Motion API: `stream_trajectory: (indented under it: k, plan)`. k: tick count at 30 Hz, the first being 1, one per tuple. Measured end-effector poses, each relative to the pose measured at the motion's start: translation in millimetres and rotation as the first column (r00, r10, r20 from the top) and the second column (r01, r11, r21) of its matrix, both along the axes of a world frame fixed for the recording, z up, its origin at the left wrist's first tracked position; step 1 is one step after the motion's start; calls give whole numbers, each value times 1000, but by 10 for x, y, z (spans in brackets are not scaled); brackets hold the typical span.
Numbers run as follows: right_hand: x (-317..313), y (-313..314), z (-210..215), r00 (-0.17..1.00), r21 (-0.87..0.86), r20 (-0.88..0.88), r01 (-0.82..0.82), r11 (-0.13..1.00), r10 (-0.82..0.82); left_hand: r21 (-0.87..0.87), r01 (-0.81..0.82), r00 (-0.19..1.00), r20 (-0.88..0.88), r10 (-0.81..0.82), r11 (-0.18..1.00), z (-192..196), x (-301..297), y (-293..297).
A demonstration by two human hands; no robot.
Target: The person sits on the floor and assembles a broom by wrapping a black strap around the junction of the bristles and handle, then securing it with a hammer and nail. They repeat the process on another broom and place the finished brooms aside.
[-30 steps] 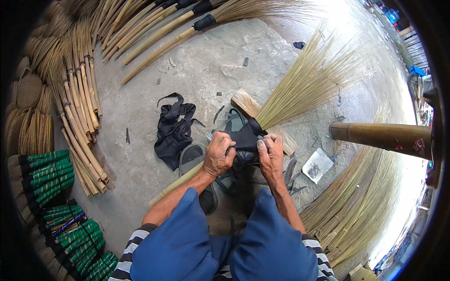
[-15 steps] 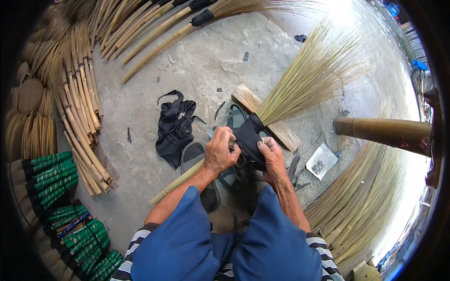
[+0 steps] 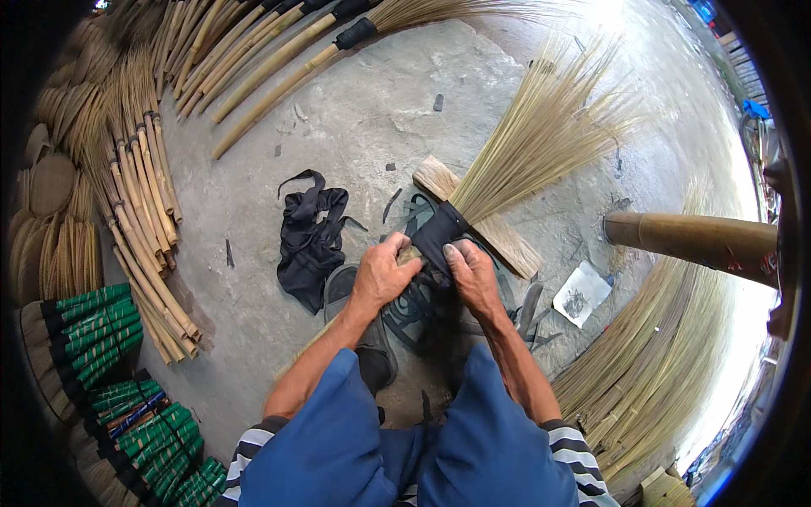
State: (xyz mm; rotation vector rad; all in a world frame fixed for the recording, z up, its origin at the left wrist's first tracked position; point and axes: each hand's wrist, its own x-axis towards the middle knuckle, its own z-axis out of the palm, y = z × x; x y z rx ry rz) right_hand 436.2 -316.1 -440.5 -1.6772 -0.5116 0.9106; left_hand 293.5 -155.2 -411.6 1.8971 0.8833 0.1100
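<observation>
Both hands (image 3: pixel 427 275) curled shut, thumbs close together.

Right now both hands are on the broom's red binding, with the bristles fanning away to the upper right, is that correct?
Not quite: the head view shows the binding is black, not red. The left hand and right hand both grip the broom there, and its bristles do fan away to the upper right.

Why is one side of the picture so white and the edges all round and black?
In the head view, daylight blows out the right rim beyond the straw bundles, washing the ground white. The fisheye lens makes the black ring and bends the bamboo handles. The middle is sharp: left hand and right hand on the broom's black binding.
</observation>
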Motion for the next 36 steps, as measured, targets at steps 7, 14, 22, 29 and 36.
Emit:
stream_trajectory:
  k: [7,14,22,29,36]
  plan:
    - [37,-148,214,995,-14,-97,6,1000,-8,299,-73,997,11,73,952,32,47,-247]
    - [-88,-17,94,985,-15,73,155,988,-153,273,-83,996,45,74,958,-15,35,-183]
    - [-76,-14,188,971,51,-215,118,992,-104,-55,49,993,-101,-54,997,-63,79,-118]
    - [-81,-166,412,973,70,212,78,994,-91,329,-40,975,219,-35,944,21,53,-332]
    - [-76,-104,387,960,77,-172,236,969,-220,325,-50,972,231,-29,944,30,70,-348]
